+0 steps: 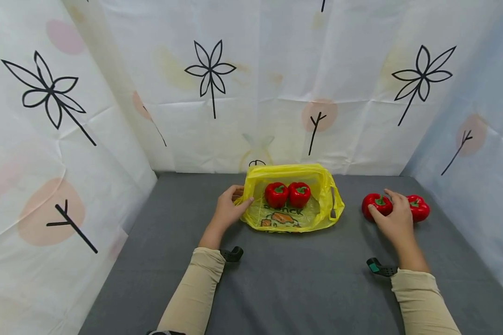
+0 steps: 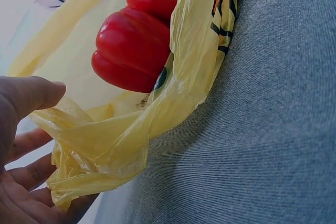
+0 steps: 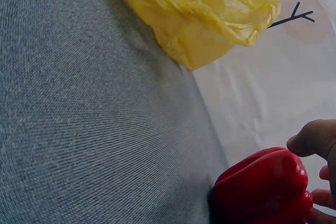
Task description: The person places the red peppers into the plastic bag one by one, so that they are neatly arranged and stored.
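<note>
pepper play on the right: the right hand (image 1: 396,211) is round the inner red pepper (image 1: 376,203), thumb and fingers set wide about it, though i can't tell whether they grip firmly. it sits on the grey desk (image 1: 302,279), the outer red pepper (image 1: 420,208) just beyond that hand, the yellow bag (image 1: 285,172) well off to the left. over there the left hand (image 1: 228,207) has the rim loosely between thumb and fingers, two bagged peppers (image 1: 277,195) side by side within. to do this well, i'd say: grip round the widest part, lift clear of the neighbour, hold that mouth wide, lower rather than drop. now the angles! head view gives all four peppers; left wrist view adds film bunched by the fingers; right wrist view picks out the thumb tip at the pepper's edge, one pepper only.
</note>
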`<state>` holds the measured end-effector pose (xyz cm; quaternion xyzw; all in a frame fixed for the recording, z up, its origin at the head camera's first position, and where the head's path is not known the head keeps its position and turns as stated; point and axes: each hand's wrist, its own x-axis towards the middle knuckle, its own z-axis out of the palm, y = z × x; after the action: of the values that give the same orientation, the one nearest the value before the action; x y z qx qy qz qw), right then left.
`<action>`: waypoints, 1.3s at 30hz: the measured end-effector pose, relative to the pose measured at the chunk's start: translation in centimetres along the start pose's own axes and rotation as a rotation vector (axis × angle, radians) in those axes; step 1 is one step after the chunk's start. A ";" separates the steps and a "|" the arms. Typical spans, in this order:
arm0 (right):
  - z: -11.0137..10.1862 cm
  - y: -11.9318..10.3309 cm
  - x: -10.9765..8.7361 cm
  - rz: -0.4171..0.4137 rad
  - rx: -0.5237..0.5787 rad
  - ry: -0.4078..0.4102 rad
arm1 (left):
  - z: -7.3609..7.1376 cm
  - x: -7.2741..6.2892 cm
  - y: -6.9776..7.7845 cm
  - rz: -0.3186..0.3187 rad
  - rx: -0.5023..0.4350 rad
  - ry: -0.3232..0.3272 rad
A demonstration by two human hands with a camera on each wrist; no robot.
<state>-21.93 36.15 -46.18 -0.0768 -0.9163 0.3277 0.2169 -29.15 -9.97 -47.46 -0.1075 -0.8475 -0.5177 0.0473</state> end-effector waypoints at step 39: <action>0.9 -3.8 0.0 -0.011 0.042 0.038 | -0.2 0.1 -0.1 -0.003 -0.002 -0.018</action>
<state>-22.35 32.74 -44.41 -0.0733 -0.9054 0.3442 0.2376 -29.26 -10.22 -47.48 -0.1111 -0.8476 -0.5174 0.0387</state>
